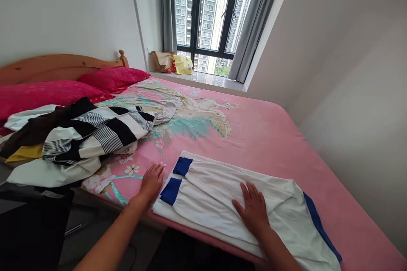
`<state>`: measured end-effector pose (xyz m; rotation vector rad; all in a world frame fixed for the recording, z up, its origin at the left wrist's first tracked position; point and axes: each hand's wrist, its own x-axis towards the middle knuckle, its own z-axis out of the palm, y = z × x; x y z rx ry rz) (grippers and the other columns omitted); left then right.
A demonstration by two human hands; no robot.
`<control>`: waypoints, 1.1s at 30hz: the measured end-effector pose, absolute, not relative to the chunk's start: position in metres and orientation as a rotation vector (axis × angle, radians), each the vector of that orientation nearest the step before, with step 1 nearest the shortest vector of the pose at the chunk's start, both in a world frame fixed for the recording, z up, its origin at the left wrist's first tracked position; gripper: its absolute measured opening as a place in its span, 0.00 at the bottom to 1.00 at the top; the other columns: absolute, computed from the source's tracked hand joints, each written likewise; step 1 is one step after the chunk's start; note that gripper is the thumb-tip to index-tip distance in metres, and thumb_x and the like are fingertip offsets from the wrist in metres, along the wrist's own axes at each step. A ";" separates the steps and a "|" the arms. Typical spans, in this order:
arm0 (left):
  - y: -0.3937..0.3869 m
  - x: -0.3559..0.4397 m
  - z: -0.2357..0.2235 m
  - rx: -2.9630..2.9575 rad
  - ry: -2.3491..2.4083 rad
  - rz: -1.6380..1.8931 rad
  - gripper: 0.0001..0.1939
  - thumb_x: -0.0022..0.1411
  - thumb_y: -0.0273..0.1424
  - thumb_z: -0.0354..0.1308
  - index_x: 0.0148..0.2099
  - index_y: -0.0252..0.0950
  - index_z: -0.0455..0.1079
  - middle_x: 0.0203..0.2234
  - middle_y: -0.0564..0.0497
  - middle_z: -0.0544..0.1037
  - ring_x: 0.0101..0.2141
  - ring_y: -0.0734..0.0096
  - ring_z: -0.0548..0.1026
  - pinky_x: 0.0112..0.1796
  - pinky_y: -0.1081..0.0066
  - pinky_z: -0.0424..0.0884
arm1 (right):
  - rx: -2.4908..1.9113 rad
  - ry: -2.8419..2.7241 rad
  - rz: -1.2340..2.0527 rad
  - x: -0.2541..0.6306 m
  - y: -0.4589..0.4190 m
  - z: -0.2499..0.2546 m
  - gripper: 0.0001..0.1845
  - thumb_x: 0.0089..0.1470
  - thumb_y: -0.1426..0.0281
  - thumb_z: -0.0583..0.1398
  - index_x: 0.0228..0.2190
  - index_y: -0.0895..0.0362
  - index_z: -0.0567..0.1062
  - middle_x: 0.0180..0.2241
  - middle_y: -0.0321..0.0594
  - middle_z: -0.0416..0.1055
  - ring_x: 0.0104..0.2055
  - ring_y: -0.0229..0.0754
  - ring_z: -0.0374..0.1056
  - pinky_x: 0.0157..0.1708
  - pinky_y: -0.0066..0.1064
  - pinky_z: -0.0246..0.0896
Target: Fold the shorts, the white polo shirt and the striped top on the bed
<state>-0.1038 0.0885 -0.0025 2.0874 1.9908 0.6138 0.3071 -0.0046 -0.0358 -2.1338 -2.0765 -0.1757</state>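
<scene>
Both hands lay flat, holding nothing: right hand [252, 208] on the one shirt [222, 194], left hand [151, 181] beside its two blue cuffs [171, 190]; its hem was cut off.

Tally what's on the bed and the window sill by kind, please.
Red pillows: 2
Loose clothes pile: 1
White garment with blue trim, under the hands: 1
Bags on the sill: 2
Total: 6
</scene>
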 end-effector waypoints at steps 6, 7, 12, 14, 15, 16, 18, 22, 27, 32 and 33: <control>0.054 -0.143 -0.007 2.264 1.738 0.236 0.30 0.60 0.40 0.47 0.64 0.40 0.55 0.64 0.45 0.52 0.64 0.60 0.49 0.60 0.53 0.46 | -2.157 -2.084 -0.159 0.306 -0.006 -0.035 0.39 0.55 0.47 0.47 0.61 0.57 0.55 0.63 0.46 0.49 0.66 0.49 0.40 0.63 0.48 0.32; 0.052 -0.145 -0.005 2.262 1.709 0.181 0.32 0.59 0.41 0.50 0.65 0.40 0.53 0.65 0.45 0.50 0.64 0.59 0.47 0.60 0.52 0.45 | -2.169 -2.083 -0.141 0.306 -0.006 -0.033 0.39 0.55 0.48 0.48 0.61 0.57 0.55 0.63 0.46 0.49 0.66 0.49 0.40 0.63 0.48 0.32; 0.047 -0.139 -0.003 2.283 1.725 0.148 0.38 0.55 0.46 0.54 0.66 0.46 0.49 0.66 0.48 0.45 0.65 0.58 0.43 0.60 0.52 0.40 | -2.197 -2.023 -0.033 0.280 -0.003 -0.013 0.33 0.57 0.55 0.48 0.59 0.58 0.59 0.63 0.46 0.50 0.66 0.51 0.42 0.61 0.56 0.33; 0.044 -0.136 -0.007 2.300 1.777 0.220 0.33 0.59 0.43 0.50 0.65 0.48 0.50 0.66 0.50 0.47 0.64 0.60 0.45 0.60 0.53 0.40 | -2.019 -2.091 -0.012 0.248 0.000 -0.001 0.28 0.59 0.60 0.46 0.58 0.58 0.61 0.62 0.45 0.52 0.66 0.50 0.43 0.62 0.54 0.32; 0.043 -0.135 -0.009 2.307 1.800 0.252 0.31 0.60 0.42 0.48 0.65 0.48 0.50 0.66 0.50 0.48 0.64 0.61 0.46 0.60 0.53 0.39 | -1.890 -2.145 0.009 0.228 0.002 0.006 0.27 0.60 0.61 0.46 0.57 0.57 0.63 0.62 0.44 0.53 0.65 0.49 0.44 0.62 0.53 0.32; 0.043 -0.134 -0.010 2.311 1.817 0.273 0.30 0.61 0.42 0.48 0.65 0.48 0.51 0.65 0.50 0.49 0.64 0.61 0.47 0.60 0.53 0.39 | -1.765 -2.191 0.045 0.206 0.005 0.012 0.26 0.61 0.62 0.46 0.57 0.56 0.63 0.61 0.43 0.54 0.65 0.48 0.45 0.62 0.52 0.33; 0.042 -0.133 -0.011 2.310 1.847 0.295 0.29 0.61 0.42 0.48 0.65 0.49 0.52 0.65 0.50 0.51 0.64 0.61 0.48 0.60 0.53 0.40 | -1.587 -2.226 0.127 0.161 0.016 0.024 0.24 0.61 0.65 0.47 0.56 0.56 0.64 0.61 0.42 0.57 0.65 0.47 0.46 0.63 0.50 0.36; 0.041 -0.130 -0.007 2.315 1.893 0.297 0.27 0.62 0.41 0.47 0.64 0.50 0.54 0.64 0.49 0.54 0.63 0.61 0.51 0.60 0.53 0.42 | -1.511 -2.115 0.230 0.092 0.049 0.030 0.23 0.61 0.68 0.47 0.56 0.57 0.64 0.60 0.42 0.57 0.65 0.45 0.46 0.63 0.47 0.38; 0.049 -0.114 -0.005 2.349 1.977 0.252 0.26 0.61 0.36 0.50 0.62 0.55 0.55 0.64 0.44 0.54 0.62 0.55 0.52 0.57 0.45 0.42 | -1.673 -2.008 0.280 0.065 0.076 0.001 0.24 0.60 0.69 0.48 0.56 0.64 0.64 0.60 0.50 0.57 0.64 0.49 0.49 0.62 0.48 0.43; 0.073 -0.092 -0.010 2.273 1.984 0.306 0.26 0.62 0.33 0.49 0.62 0.51 0.57 0.64 0.45 0.53 0.63 0.56 0.49 0.59 0.46 0.36 | -1.616 -1.972 0.247 0.068 0.074 -0.020 0.25 0.61 0.68 0.47 0.57 0.64 0.62 0.61 0.49 0.55 0.65 0.47 0.47 0.63 0.48 0.41; 0.079 -0.088 -0.012 2.198 1.951 0.379 0.26 0.61 0.33 0.50 0.62 0.48 0.59 0.65 0.44 0.52 0.64 0.55 0.47 0.60 0.47 0.33 | -1.595 -1.959 0.263 0.070 0.075 -0.022 0.25 0.61 0.68 0.46 0.57 0.64 0.62 0.61 0.49 0.56 0.65 0.47 0.47 0.63 0.48 0.41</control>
